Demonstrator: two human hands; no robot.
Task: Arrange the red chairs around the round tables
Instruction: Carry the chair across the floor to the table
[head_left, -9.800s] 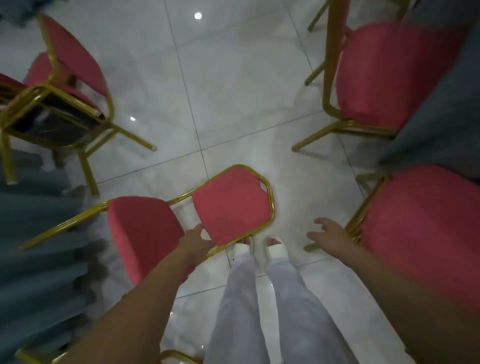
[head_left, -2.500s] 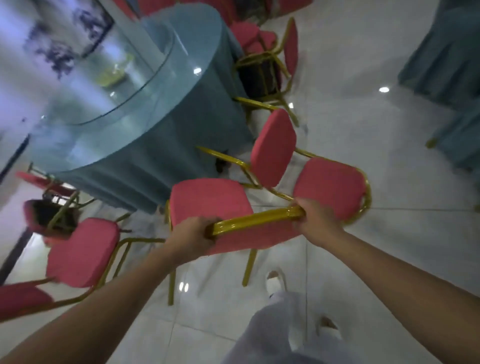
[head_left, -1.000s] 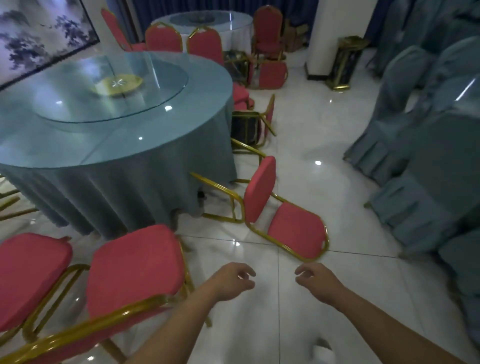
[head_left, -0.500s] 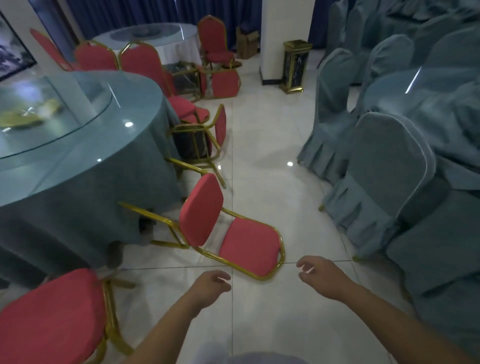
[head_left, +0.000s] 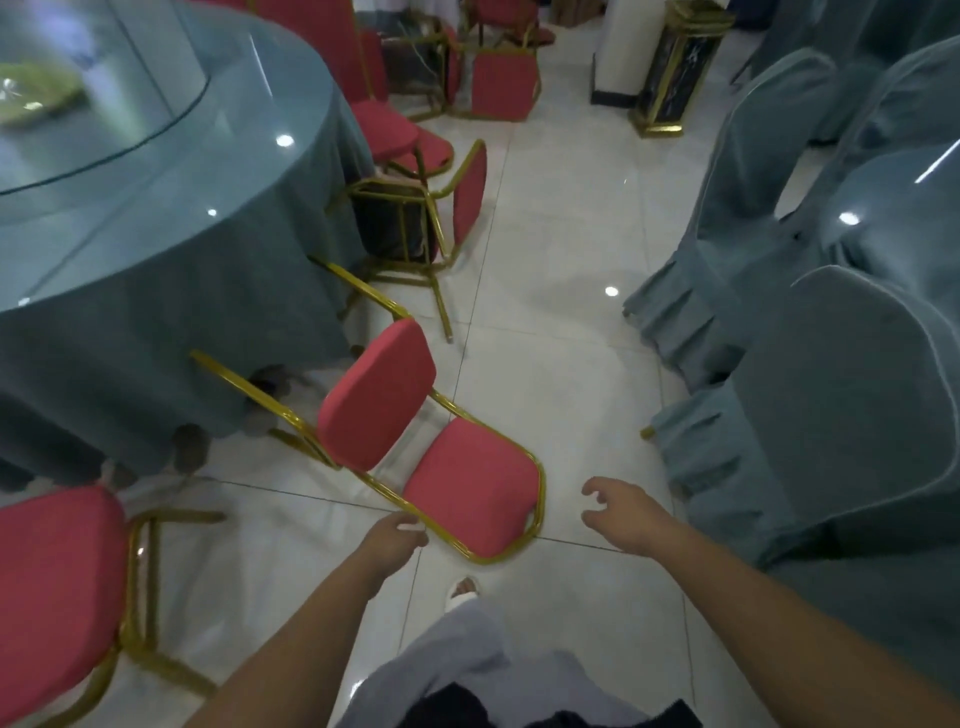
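A red chair with a gold frame (head_left: 467, 488) lies tipped on its back on the white tiles, legs pointing under the round table (head_left: 156, 218) with its teal cloth and glass top. My left hand (head_left: 389, 535) hovers just at the gold rim of its backrest, fingers loosely curled, holding nothing. My right hand (head_left: 618, 514) is a little right of the backrest, fingers spread and relaxed, not touching it. Another red chair (head_left: 57, 582) stands upright at the lower left. A further red chair (head_left: 441, 208) lies overturned beyond, by the table.
Teal-covered chairs (head_left: 831, 415) line the right side, leaving a tiled aisle down the middle. More red chairs (head_left: 498, 83) are stacked and tipped at the back. A black and gold bin (head_left: 670, 67) stands by a white pillar.
I have stepped closer to the fallen chair. Both empty hands have moved forward and now flank its backrest, the left one nearly at the frame.
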